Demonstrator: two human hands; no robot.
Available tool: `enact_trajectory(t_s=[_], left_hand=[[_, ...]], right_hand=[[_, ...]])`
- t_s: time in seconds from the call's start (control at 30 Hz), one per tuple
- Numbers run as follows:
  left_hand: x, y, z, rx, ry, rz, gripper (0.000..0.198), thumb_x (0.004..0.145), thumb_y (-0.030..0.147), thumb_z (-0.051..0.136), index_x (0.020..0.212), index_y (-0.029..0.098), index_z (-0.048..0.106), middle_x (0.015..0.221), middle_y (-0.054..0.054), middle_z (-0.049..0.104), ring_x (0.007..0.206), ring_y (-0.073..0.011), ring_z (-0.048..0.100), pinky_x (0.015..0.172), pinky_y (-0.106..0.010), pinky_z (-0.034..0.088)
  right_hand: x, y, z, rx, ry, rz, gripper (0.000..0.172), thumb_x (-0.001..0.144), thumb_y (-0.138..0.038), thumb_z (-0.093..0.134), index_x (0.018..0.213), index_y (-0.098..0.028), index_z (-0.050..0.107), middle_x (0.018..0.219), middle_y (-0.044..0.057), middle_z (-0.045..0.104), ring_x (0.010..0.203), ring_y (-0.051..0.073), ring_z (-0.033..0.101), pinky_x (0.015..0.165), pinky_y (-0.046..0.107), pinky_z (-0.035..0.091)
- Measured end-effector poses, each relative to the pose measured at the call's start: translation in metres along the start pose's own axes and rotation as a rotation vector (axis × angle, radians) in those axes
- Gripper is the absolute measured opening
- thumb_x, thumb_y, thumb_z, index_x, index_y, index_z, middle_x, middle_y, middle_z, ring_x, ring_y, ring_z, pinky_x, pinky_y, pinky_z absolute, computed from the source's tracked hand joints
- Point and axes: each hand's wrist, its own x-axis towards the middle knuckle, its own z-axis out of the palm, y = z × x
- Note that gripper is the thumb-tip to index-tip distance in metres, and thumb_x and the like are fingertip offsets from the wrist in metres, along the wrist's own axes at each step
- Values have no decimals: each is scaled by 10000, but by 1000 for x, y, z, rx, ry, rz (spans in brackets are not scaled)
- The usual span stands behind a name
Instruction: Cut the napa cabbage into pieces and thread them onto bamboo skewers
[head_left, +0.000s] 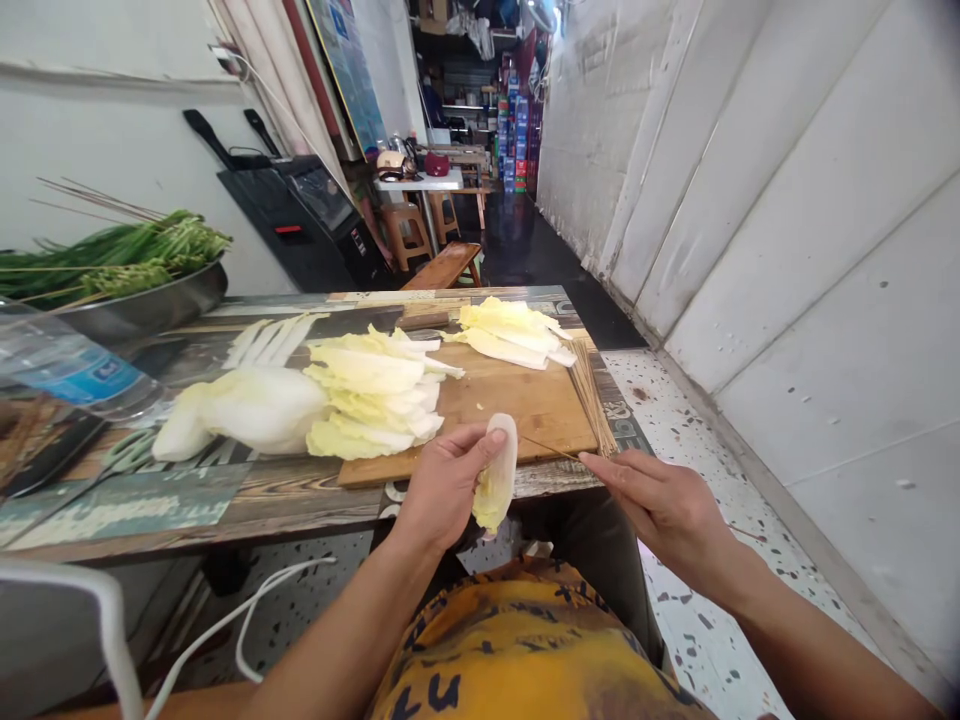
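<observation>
My left hand [444,485] is closed round a folded pale cabbage leaf piece [499,470], held upright just off the table's near edge. My right hand [654,500] pinches a thin bamboo skewer [547,448] whose tip points left at the leaf. Just beyond lies a wooden cutting board [517,400] with a stack of cut cabbage leaves [375,395] on its left and a smaller pile [510,332] at its far end. A bundle of skewers [592,398] lies along the board's right edge.
A cabbage chunk [240,410] lies left of the board. A metal bowl of green chives [127,275] and a plastic water bottle [71,370] stand at the table's left. White cables [247,610] hang below. A narrow aisle with stools runs beyond.
</observation>
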Motion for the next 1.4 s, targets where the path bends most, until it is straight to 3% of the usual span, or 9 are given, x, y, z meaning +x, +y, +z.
enact_trajectory(t_s=[0.23, 0.4, 0.57, 0.7, 0.8, 0.97, 1.2, 1.4], left_hand=[[0, 0, 0, -24, -15, -15, 371, 493, 400, 851, 725, 142, 722, 662, -6, 667, 576, -88, 539, 537, -191, 425], [0, -5, -6, 107, -45, 85, 296, 584, 389, 810, 750, 158, 730, 679, -20, 678, 592, -120, 568, 553, -220, 455], [-3, 1, -14, 557, -147, 389, 164, 713, 347, 717, 781, 199, 736, 789, -41, 711, 737, -196, 636, 647, -283, 501], [-7, 6, -19, 1016, -240, 768, 128, 831, 285, 610, 817, 222, 721, 814, -24, 724, 762, -167, 644, 720, -271, 481], [-13, 7, -22, 1180, -319, 991, 168, 890, 246, 540, 852, 208, 700, 789, -27, 715, 728, -150, 635, 694, -259, 465], [-22, 10, -22, 1412, -403, 1082, 200, 907, 210, 489, 876, 181, 683, 766, -60, 689, 710, -171, 602, 665, -292, 440], [-24, 10, -20, 1309, -407, 1101, 173, 911, 202, 494, 867, 179, 659, 755, -36, 695, 695, -145, 602, 670, -274, 436], [-27, 7, -17, 1233, -330, 1181, 71, 855, 148, 582, 856, 170, 649, 794, -27, 711, 723, -141, 613, 675, -281, 431]], right_hand=[[-2, 0, 1, -21, -20, 10, 327, 934, -129, 441, 1217, -224, 575, 899, 50, 671, 663, 106, 612, 545, 205, 447], [-2, -1, -5, -63, -52, 2, 325, 939, -132, 418, 1206, -224, 580, 892, 41, 667, 652, 100, 606, 530, 206, 430], [-7, 1, -17, -189, -162, -52, 351, 927, -147, 423, 1248, -231, 538, 922, 41, 669, 667, 117, 615, 522, 231, 417], [-8, -4, -26, -326, -205, -151, 351, 926, -131, 394, 1242, -219, 519, 835, 30, 655, 636, 132, 592, 482, 256, 375], [-5, -11, -30, -397, -187, -231, 350, 920, -92, 351, 1207, -182, 530, 780, 39, 641, 627, 154, 578, 461, 284, 359], [-1, -18, -33, -389, -207, -307, 374, 888, -77, 386, 1222, -189, 511, 761, 43, 646, 614, 192, 563, 489, 335, 412], [0, -19, -39, -435, -221, -371, 330, 915, -66, 323, 1166, -150, 520, 737, 37, 644, 583, 183, 548, 490, 342, 421], [0, -23, -46, -480, -211, -390, 319, 908, -47, 326, 1149, -99, 528, 752, 46, 630, 639, 171, 557, 532, 321, 419]])
